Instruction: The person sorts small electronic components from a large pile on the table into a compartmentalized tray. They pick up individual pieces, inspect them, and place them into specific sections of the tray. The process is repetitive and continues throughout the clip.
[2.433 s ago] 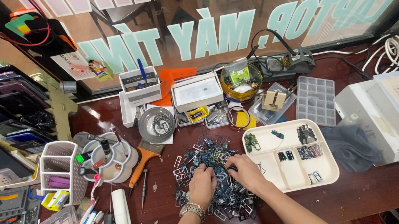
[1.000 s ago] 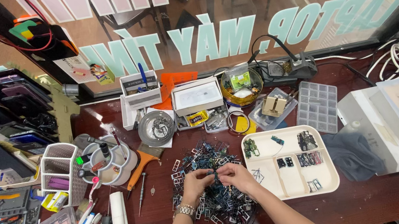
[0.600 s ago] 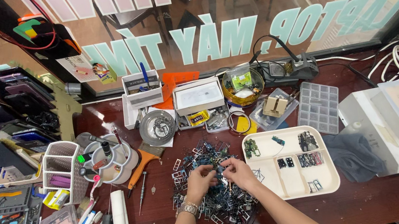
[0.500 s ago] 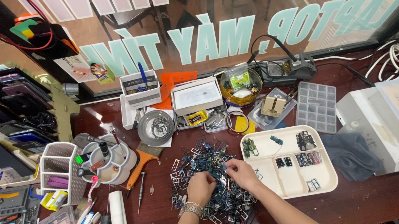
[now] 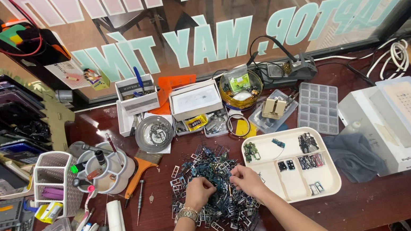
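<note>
A heap of small dark metal frames and phone parts (image 5: pixel 214 184) lies on the dark red wooden bench. My left hand (image 5: pixel 198 192), with a beaded bracelet at the wrist, rests on the heap with fingers curled. My right hand (image 5: pixel 245 178) is beside it at the heap's right edge, fingers pinched on a small part. The two hands nearly touch over the pile. Just to the right stands a cream compartment tray (image 5: pixel 328 185) holding several sorted small parts.
Behind the heap are a round metal dish (image 5: pixel 154 133), a white box (image 5: pixel 196 99), a clear compartment case (image 5: pixel 318 107) and a soldering stand (image 5: pixel 285 71). A white machine (image 5: pixel 400 125) and grey cloth (image 5: pixel 353 156) stand right. Tool holders (image 5: pixel 54 185) and screwdrivers crowd the left.
Both hands stayed on the heap, shifting slightly as they pick among the parts. The view has shifted a little.
</note>
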